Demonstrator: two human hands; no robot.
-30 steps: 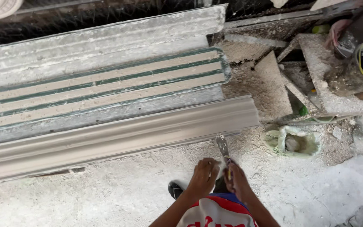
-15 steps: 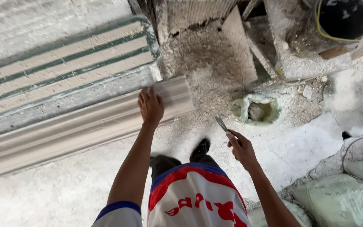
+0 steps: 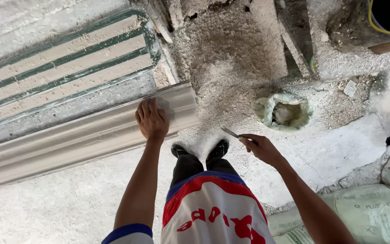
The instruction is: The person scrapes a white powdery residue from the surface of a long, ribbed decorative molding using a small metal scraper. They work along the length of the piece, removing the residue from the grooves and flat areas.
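Note:
A long pale plaster cornice moulding point(image 3: 68, 142) lies across the floor, its right end near the middle of the view. My left hand point(image 3: 151, 119) rests flat on that end, fingers spread. My right hand point(image 3: 259, 147) is held out to the right of my body, closed around a small metal scraper point(image 3: 229, 132) whose blade points up and left, clear of the moulding. My dark shoes point(image 3: 199, 150) stand just below the moulding's end.
A green-edged mould bed point(image 3: 59, 72) lies behind the moulding. Plaster rubble and dust point(image 3: 224, 77) are heaped ahead. A small plaster-crusted bowl point(image 3: 284, 111) sits on the floor at right. A dark bucket point(image 3: 384, 18) stands top right, pale sacks point(image 3: 366, 214) bottom right.
Both hands were together at my front with the scraper. My left hand reached out onto the moulding's end. The right hand swung right with the scraper, and the view shifted right.

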